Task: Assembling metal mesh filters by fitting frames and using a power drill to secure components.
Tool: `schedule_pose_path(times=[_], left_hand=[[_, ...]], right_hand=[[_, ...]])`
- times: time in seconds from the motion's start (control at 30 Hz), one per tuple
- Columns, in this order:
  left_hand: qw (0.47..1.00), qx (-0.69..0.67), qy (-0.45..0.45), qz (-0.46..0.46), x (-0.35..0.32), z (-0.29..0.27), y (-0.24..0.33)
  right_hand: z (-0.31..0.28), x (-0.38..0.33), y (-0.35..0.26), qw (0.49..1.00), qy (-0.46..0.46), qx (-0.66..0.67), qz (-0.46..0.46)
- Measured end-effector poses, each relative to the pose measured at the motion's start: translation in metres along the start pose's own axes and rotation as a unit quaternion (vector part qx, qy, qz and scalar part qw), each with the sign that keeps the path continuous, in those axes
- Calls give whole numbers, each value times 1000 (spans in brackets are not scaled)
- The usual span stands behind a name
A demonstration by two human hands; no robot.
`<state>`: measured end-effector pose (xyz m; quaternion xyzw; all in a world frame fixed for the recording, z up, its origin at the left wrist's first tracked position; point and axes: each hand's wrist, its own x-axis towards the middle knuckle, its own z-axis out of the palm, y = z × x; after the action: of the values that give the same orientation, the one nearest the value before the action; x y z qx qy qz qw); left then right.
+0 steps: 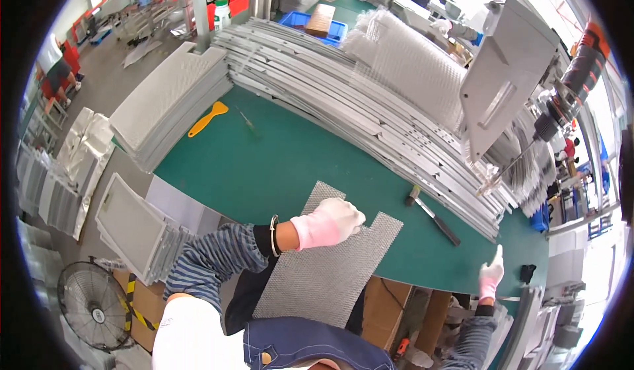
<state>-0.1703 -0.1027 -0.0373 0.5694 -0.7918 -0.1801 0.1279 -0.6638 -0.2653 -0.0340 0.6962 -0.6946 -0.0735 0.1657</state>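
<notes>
My left hand (333,222), in a white and pink glove, is closed on the upper edge of a grey metal mesh sheet (323,271), beside a notch in it. The sheet overhangs the near table edge and rests against my body. My right hand (491,275), gloved alike, is apart from the sheet at the table's right end, its fingers stretched out and holding nothing. Between the hands lies a mallet (432,216) with a black handle. Farther off on the green table (277,152) are a yellow scraper (208,119) and a thin pointed tool (246,119).
Long metal profiles (370,119) lie stacked along the far side. A stack of mesh panels (168,99) stands at left, with more mesh sheets (416,66) behind. A power drill (574,83) hangs at right beside a grey metal box (505,73). A floor fan (96,307) stands lower left.
</notes>
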Motion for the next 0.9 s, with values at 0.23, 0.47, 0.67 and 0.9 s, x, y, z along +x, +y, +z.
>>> schedule_pose_path(times=[0.23,0.47,0.67,0.9], left_hand=[[996,16,88,17,2,11,-6],[973,190,123,41,-9,16,10],[968,241,77,3,-6,19,18],[983,171,46,45,-2,21,-3]], right_hand=[[-30,-55,-96,892,50,349,-282],[-133,-2,-251,832,-63,463,-298],[-145,4,-318,687,-381,478,-393],[-149,11,-324,685,-350,391,-505]])
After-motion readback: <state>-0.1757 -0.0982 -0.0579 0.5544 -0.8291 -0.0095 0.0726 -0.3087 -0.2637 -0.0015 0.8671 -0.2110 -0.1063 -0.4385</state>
